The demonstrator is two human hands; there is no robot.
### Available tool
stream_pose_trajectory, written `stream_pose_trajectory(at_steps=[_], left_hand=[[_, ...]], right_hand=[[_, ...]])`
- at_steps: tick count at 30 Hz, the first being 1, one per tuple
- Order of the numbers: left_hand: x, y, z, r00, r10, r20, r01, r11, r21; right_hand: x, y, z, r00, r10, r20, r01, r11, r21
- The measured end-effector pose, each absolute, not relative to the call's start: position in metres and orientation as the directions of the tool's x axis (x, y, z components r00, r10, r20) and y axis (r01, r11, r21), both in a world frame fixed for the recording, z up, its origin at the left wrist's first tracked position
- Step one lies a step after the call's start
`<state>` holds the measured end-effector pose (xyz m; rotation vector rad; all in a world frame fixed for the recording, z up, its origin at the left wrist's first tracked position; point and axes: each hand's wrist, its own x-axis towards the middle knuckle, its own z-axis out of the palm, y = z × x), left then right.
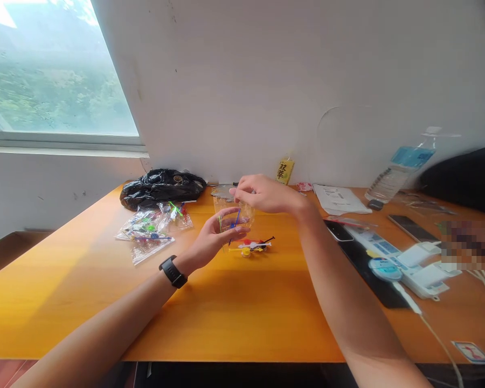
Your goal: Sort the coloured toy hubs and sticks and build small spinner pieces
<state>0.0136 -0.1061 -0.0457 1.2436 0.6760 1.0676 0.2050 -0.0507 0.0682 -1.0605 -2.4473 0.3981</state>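
Note:
My left hand point(216, 237), with a black watch on its wrist, grips the lower part of a small clear plastic bag point(231, 211) that holds a few coloured plastic picks. My right hand point(262, 194) pinches the top edge of the same bag, fingers closed. Both hands hover just above the orange table point(226, 312). Right below them a few loose coloured picks point(254, 246) lie on the table, red, yellow, white and black.
Several filled clear bags of picks point(151, 229) lie to the left, a black plastic bag point(161, 187) behind them. At the right are a phone point(338, 230), a power strip point(404, 264) with plugs and cables, papers point(339, 199), a water bottle point(404, 167) and a dark bag point(464, 178).

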Motion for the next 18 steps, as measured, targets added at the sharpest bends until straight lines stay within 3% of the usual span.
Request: stream_pose_trajectory(at_steps=[5, 11, 18], left_hand=[[0.01, -0.103, -0.048, 0.44, 0.889, 0.13, -0.233, -0.027, 0.972], [0.005, -0.095, -0.056, 0.487, 0.868, 0.094, -0.127, -0.036, 0.991], [-0.005, -0.085, -0.057, 0.527, 0.848, 0.06, 0.023, -0.084, 0.996]], right_hand=[[0.204, -0.054, 0.073, -0.647, 0.712, 0.272, 0.571, 0.689, -0.446], [0.203, -0.064, 0.083, -0.576, 0.685, 0.445, 0.442, 0.72, -0.535], [0.213, -0.05, 0.079, -0.435, 0.761, 0.482, 0.51, 0.649, -0.564]])
